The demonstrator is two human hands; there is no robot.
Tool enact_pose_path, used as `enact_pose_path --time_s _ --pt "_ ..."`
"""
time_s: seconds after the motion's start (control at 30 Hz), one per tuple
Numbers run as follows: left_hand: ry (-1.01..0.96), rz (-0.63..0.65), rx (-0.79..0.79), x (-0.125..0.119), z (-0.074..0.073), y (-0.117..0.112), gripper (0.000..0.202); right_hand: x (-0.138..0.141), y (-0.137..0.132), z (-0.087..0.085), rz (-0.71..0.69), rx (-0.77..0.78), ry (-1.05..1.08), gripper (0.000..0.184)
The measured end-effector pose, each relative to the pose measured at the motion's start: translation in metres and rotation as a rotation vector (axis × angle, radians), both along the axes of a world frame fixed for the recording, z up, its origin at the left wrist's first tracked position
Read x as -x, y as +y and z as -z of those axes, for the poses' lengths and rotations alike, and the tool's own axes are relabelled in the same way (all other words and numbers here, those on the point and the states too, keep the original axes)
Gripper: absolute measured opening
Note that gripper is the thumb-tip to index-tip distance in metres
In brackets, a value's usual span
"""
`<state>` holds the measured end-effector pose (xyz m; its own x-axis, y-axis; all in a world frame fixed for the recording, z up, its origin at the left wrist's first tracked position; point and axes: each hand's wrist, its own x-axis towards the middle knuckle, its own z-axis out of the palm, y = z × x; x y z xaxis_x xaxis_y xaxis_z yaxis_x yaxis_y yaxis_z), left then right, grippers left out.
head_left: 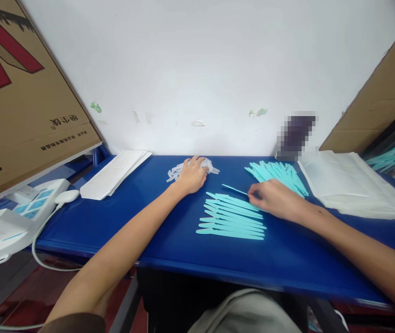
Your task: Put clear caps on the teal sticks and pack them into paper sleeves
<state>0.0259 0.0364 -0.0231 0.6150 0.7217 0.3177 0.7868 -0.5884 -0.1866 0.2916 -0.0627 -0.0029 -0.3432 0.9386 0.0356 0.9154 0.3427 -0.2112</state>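
My right hand (270, 196) pinches a slim turquoise plastic stick (234, 188), shaped like an eyebrow razor, by its right end. It hovers at the top of a row of several similar sticks (232, 222), which lie side by side with their broader ends to the left. Behind that hand is a loose heap of more turquoise sticks (289, 175). My left hand (194, 175) rests palm down, fingers spread, over a pile of small whitish translucent plastic pieces (213, 166). Its palm and fingers hide part of that pile.
On the blue table (114, 231), white paper sleeves (112, 173) lie at left and clear plastic bags (350, 185) at right. A power strip (34, 208) with a white cable sits at the left edge. A large cardboard box (27, 106) leans in from the left; a white wall stands behind.
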Motion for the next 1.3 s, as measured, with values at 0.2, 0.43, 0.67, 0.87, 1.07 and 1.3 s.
enact_pose_path --time_s 0.2,0.43,0.67,0.87,1.07,1.3 --pt "0.008 0.11 -0.106 0.002 0.0 -0.009 0.03 -0.004 0.001 0.005 -0.11 -0.095 0.026 0.023" --pt "-0.006 0.224 0.145 0.011 -0.012 -0.02 0.028 -0.002 0.001 0.004 -0.025 -0.341 0.062 0.027" --pt "-0.013 0.167 0.279 0.011 -0.009 -0.018 0.037 0.004 -0.001 -0.005 0.109 -0.219 0.207 0.027" --pt "-0.11 0.185 0.329 0.012 -0.006 -0.018 0.023 0.005 -0.001 -0.005 0.17 -0.17 0.286 0.024" --pt "-0.14 0.166 0.349 0.011 -0.005 -0.016 0.026 0.003 -0.001 -0.005 0.215 -0.212 0.341 0.021" --pt "-0.131 0.151 0.282 0.013 -0.002 -0.016 0.031 0.006 -0.005 -0.007 0.178 -0.264 0.34 0.017"
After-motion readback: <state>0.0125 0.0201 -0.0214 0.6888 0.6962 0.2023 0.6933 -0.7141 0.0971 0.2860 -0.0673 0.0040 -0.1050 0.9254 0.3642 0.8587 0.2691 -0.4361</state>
